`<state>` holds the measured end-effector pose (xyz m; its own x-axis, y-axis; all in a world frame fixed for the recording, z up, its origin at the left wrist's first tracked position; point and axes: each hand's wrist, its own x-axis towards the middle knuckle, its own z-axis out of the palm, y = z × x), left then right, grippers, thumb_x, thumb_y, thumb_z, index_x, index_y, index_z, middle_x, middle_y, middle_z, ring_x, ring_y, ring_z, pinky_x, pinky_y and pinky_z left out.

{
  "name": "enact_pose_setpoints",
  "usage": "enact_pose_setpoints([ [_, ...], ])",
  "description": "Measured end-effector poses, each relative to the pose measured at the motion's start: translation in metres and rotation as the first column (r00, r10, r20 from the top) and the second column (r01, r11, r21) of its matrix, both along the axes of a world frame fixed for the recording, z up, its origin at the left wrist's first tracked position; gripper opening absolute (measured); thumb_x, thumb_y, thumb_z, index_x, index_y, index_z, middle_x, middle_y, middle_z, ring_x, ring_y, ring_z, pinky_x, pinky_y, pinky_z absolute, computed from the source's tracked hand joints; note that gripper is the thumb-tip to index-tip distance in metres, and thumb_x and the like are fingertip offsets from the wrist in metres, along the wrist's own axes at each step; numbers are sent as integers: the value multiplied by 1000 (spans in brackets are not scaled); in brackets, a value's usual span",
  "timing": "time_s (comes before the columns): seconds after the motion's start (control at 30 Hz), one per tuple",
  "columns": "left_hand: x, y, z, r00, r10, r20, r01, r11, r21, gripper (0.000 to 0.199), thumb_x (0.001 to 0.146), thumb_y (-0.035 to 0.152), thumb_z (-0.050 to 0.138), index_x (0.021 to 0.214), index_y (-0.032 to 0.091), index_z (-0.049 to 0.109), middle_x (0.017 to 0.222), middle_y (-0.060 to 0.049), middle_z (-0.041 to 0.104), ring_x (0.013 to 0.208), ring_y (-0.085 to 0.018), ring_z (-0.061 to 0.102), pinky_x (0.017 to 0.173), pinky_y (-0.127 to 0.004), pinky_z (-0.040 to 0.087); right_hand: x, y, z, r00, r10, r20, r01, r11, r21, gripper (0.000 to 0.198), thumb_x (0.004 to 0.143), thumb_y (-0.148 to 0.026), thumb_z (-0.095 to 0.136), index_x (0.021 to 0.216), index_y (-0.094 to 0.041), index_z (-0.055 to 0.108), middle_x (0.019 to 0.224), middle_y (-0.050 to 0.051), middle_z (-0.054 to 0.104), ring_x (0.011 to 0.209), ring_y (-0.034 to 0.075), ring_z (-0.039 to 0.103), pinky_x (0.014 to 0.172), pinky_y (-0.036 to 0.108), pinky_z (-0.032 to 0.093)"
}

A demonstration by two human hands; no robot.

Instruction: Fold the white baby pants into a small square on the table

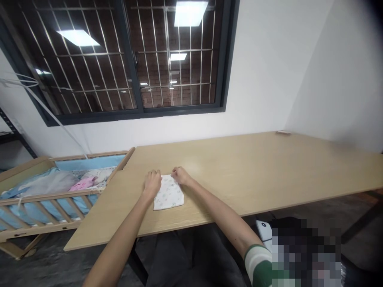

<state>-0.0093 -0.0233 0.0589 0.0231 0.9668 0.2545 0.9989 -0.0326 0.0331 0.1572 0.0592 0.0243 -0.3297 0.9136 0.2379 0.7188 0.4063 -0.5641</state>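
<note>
A folded white cloth (169,194) with a small pale print lies flat on the wooden table (239,171), near its front edge. My left hand (153,183) is at the far left corner, with its fingers curled onto the cloth's edge. At the far right corner, my right hand (180,175) pinches the cloth between thumb and fingers. The fingertips of both hands are partly hidden.
A wooden crib (60,195) with blue lining stands against the table's left end, holding pink and white fabrics (83,183). A small flat object (283,132) lies at the table's back edge. Behind the table are a white wall and a barred window (179,59).
</note>
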Motion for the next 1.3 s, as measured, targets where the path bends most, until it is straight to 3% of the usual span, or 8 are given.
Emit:
enact_pose_setpoints([
  [0.1, 18, -45, -14, 1000, -22, -16, 23, 998, 51, 40, 102, 31, 41, 131, 9, 57, 130, -23, 62, 118, -34, 59, 96, -44, 46, 1, -20, 11, 993, 115, 0, -113, 983, 146, 36, 100, -28, 53, 133, -14, 59, 134, 17, 59, 121, 23, 58, 104, 35, 43],
  [0.2, 41, -98, -42, 995, -101, -19, 102, 987, 122, 52, 103, 43, 38, 136, 7, 56, 135, -24, 60, 119, -37, 59, 97, -46, 47, -4, -56, 26, 918, 394, 51, -396, 895, 205, 48, 103, -40, 49, 144, -16, 52, 148, 16, 51, 138, 25, 47, 115, 39, 35],
  [0.33, 62, -140, -81, 996, -75, -41, 81, 979, 188, 60, 101, 51, 38, 137, 7, 60, 135, -27, 60, 131, -44, 51, 102, -54, 44, -13, -102, 30, 736, 673, 70, -676, 735, 44, 56, 104, -52, 43, 154, -26, 43, 165, 7, 32, 151, 24, 31, 123, 39, 24],
  [0.47, 67, -145, -95, 997, -52, -48, 60, 981, 184, 62, 101, 53, 35, 128, 8, 69, 129, -27, 65, 127, -46, 54, 106, -59, 40, -15, -113, 12, 631, 770, 93, -760, 638, -123, 56, 107, -51, 36, 157, -28, 39, 165, 2, 30, 154, 20, 22, 126, 36, 14],
  [0.6, 68, -146, -89, 1000, -27, 13, 24, 978, 208, 58, 101, 54, 38, 133, 15, 67, 137, -24, 61, 133, -44, 49, 107, -60, 38, -14, -90, -7, 660, 730, 179, -706, 684, -184, 57, 107, -54, 30, 158, -28, 38, 166, 3, 27, 156, 20, 18, 127, 42, 8],
  [0.97, 66, -146, -91, 999, -26, 31, 18, 976, 216, 60, 99, 53, 44, 147, 18, 53, 150, -23, 51, 140, -45, 40, 106, -60, 39, -14, 4, -19, 819, 512, 257, -512, 856, -74, 58, 104, -50, 43, 157, -30, 37, 167, 4, 25, 156, 22, 17, 126, 44, 7],
  [1.17, 67, -147, -89, 999, -36, 22, 31, 975, 219, 61, 99, 53, 45, 148, 18, 52, 149, -23, 51, 139, -45, 42, 106, -60, 40, -17, 11, -21, 849, 479, 221, -477, 876, -68, 55, 103, -46, 46, 155, -28, 43, 164, 4, 32, 154, 21, 23, 126, 42, 11],
  [1.3, 60, -147, -90, 998, -66, 17, 61, 975, 214, 58, 99, 51, 44, 146, 19, 54, 149, -21, 52, 139, -44, 43, 105, -58, 40, -14, -8, -17, 867, 412, 279, -444, 894, 62, 58, 104, -45, 41, 158, -24, 38, 166, 8, 27, 156, 22, 17, 126, 43, 8],
])
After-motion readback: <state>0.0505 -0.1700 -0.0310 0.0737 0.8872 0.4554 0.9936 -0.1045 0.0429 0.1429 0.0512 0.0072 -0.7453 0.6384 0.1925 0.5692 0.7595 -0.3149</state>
